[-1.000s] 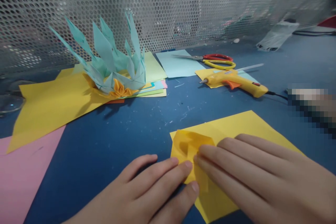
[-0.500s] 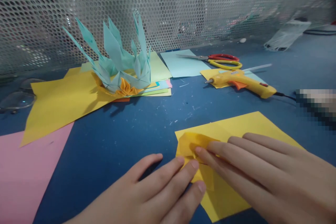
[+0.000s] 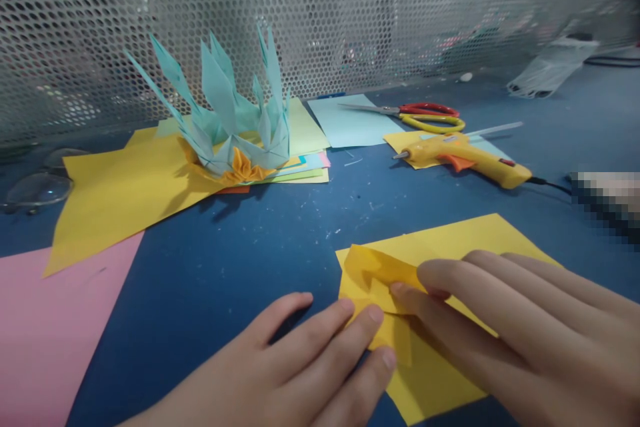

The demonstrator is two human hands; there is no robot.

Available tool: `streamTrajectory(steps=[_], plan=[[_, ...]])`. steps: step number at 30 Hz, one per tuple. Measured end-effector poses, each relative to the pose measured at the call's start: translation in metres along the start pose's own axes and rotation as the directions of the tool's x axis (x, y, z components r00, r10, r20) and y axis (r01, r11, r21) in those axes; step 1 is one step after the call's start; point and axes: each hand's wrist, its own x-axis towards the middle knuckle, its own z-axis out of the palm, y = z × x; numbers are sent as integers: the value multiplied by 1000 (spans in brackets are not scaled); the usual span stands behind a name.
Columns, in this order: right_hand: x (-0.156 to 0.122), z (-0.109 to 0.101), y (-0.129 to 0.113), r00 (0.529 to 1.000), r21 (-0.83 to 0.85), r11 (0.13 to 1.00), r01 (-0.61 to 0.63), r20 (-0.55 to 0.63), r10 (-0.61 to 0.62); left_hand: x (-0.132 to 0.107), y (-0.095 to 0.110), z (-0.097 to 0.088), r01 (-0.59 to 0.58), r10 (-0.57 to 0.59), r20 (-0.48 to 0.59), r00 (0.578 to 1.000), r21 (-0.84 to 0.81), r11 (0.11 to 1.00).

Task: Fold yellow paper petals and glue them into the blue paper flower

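A small piece of folded orange-yellow paper (image 3: 373, 273) lies over the left part of a larger yellow sheet (image 3: 465, 240). Its upper flap is raised, with a crease running below. My left hand (image 3: 295, 367) lies palm down with fingers spread, and its fingertips rest on the lower left of the folded paper. At the flap's right side, my right hand (image 3: 520, 327) pinches the paper: the thumb is inside the fold and the index finger is bent over the edge. The palm side of my right hand is hidden.
A light-blue folded paper crown (image 3: 225, 107) stands on yellow and coloured sheets at the back left. Scissors (image 3: 430, 117) and a yellow glue gun (image 3: 470, 157) with a cord lie at the back right. Pink paper (image 3: 60, 333) is at left, glasses (image 3: 37, 190) beyond. Perforated metal (image 3: 350, 13) borders the back.
My right hand has shifted right and its index finger has bent more. The folded paper's upper flap stands up more and shows more of its inside. My left hand has hardly moved.
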Motion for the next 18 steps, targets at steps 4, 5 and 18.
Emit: streamTrajectory(steps=[4, 5, 18], plan=[[-5, 5, -2, 1000, 30, 999, -17, 7, 17, 0, 0, 0, -8, 8, -1, 1000, 0, 1000], [-7, 7, -3, 1000, 30, 999, -25, 1, 25, 0, 0, 0, -19, 19, -3, 1000, 2, 1000], [-13, 5, -2, 993, -31, 994, -102, 63, 104, 0, 3, 4, 53, -56, -54, 997, -67, 996]])
